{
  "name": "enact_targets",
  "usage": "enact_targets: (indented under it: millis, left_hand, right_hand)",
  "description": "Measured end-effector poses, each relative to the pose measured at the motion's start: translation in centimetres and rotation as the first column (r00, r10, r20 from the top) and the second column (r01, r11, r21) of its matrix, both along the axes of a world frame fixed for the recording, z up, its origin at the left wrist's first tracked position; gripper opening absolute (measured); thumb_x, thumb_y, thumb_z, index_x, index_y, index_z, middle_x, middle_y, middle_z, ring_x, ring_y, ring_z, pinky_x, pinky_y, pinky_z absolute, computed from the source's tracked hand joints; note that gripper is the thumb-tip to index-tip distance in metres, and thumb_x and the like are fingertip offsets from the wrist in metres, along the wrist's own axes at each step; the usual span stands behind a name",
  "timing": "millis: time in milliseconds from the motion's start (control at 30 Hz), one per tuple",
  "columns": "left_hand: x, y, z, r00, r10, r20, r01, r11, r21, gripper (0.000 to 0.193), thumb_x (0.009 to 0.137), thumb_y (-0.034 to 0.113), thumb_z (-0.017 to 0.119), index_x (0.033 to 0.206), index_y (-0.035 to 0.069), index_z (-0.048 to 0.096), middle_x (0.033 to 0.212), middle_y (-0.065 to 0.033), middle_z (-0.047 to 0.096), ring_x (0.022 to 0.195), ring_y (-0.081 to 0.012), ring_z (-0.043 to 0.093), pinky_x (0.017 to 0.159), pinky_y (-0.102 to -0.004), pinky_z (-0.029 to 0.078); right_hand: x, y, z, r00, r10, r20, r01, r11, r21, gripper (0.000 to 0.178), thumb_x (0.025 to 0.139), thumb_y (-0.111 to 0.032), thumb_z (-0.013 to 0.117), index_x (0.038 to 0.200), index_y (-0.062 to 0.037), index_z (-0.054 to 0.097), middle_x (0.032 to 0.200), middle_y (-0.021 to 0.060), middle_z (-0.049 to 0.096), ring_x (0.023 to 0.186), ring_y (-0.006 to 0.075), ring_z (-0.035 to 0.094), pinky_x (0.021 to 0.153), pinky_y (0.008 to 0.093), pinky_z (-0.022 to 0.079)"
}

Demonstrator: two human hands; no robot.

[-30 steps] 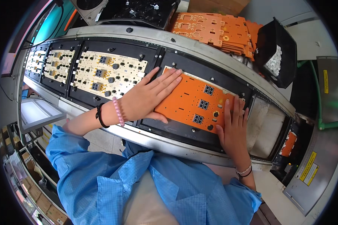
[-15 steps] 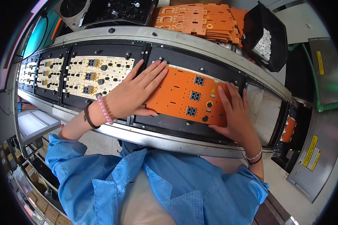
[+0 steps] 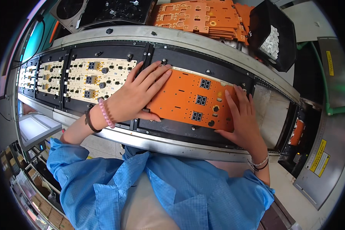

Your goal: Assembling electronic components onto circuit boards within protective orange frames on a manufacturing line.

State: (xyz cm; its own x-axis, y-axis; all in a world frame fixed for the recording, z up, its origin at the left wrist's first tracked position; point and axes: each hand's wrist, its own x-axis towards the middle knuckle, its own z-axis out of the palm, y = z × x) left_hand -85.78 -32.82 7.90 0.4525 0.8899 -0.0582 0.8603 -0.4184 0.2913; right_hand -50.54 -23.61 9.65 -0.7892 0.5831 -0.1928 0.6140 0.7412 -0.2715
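An orange plate [image 3: 180, 97] with holes lies over a pale circuit board, whose edge [image 3: 193, 73] shows along the far side. Three two-digit displays [image 3: 201, 100] sit in openings of the plate. My left hand [image 3: 136, 94] spreads over the plate's left end, fingers toward the far edge and thumb near the close corner. At the right end rests my right hand [image 3: 243, 120], fingers apart along that edge and thumb at the near corner. Both hands are open and touch the plate. Beneath it is a black carrier [image 3: 168, 128] on the line.
More carriers with uncovered pale circuit boards [image 3: 97, 78] stand to the left. Behind the metal rail [image 3: 188, 38] are stacked orange plates [image 3: 195, 17], a black bin of small dark parts [image 3: 119, 11], and a black bin [image 3: 274, 23] of white pieces. A metal panel [image 3: 326, 126] flanks the right.
Both hands keep nearly the same places on the orange plate. The view has shifted slightly.
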Motion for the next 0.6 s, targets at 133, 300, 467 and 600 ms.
enact_targets:
  millis: [133,300,467,600]
  left_hand:
    - [0.1,-0.1,0.3,1.0,0.008,-0.023,-0.008,1.0,-0.024,0.128,0.066,0.066,0.076,0.161,-0.001,0.022,0.166,-0.0185,0.025,0.154,-0.0385,0.024,0.123,-0.0574,0.018]
    - [0.3,-0.4,0.5,0.999,0.011,-0.03,-0.012,0.999,-0.03,0.126,0.068,0.066,0.075,0.161,-0.001,0.022,0.166,-0.0187,0.025,0.155,-0.0374,0.023,0.123,-0.0577,0.017]
    - [0.5,-0.4,0.5,0.999,0.009,-0.041,-0.01,0.999,-0.035,0.126,0.068,0.066,0.074,0.161,0.0,0.021,0.166,-0.0188,0.025,0.155,-0.0373,0.024,0.123,-0.0579,0.017]
    - [0.7,-0.3,0.5,1.0,0.011,-0.027,-0.012,0.999,-0.045,0.125,0.068,0.065,0.075,0.161,0.0,0.021,0.166,-0.019,0.025,0.154,-0.0374,0.024,0.123,-0.058,0.017]
  right_hand:
    - [-0.3,-0.3,0.4,1.0,-0.018,0.017,0.018,1.0,-0.007,0.12,0.063,-0.038,0.092,0.161,-0.0168,0.027,0.165,0.0202,0.02,0.153,0.0415,0.022,0.123,0.0621,0.019]
    - [-0.7,-0.8,0.7,1.0,0.008,0.008,-0.009,0.999,0.033,0.1,0.073,-0.044,0.086,0.158,-0.0196,0.038,0.167,0.0186,0.021,0.153,0.0408,0.024,0.122,0.0613,0.019]
    - [-1.0,-1.1,1.1,1.0,0.031,-0.004,-0.03,0.99,0.136,0.088,0.077,-0.042,0.082,0.153,-0.0167,0.045,0.164,0.0157,0.03,0.15,0.039,0.031,0.122,0.0593,0.022]
    - [-1.0,-0.6,0.7,0.997,0.025,-0.071,-0.016,0.992,0.122,0.078,0.081,-0.034,0.08,0.149,-0.0131,0.049,0.162,0.0127,0.035,0.145,0.0371,0.039,0.119,0.0528,0.032]
